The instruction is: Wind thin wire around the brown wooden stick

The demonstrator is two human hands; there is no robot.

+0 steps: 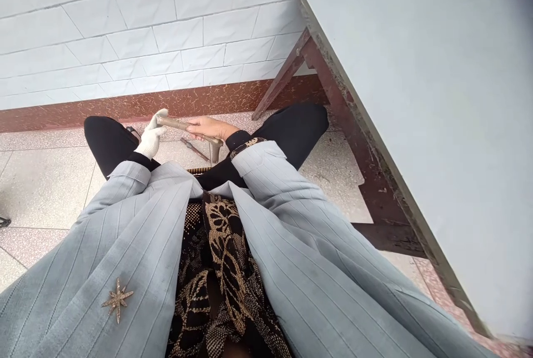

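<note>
Over the tiled floor (50,180), the bare right hand (211,126) is gripping a bent tan bar (179,124) mid-length, fingers closed; the gloved left hand (150,135) is bracketing its end, can't tell if clamped. Apparently two-handed holding; next move is likely calling for steady support.

I hold a bar (175,123) in my gloved left hand (151,135) and bare right hand (210,126); a table (420,97) stands right.
</note>
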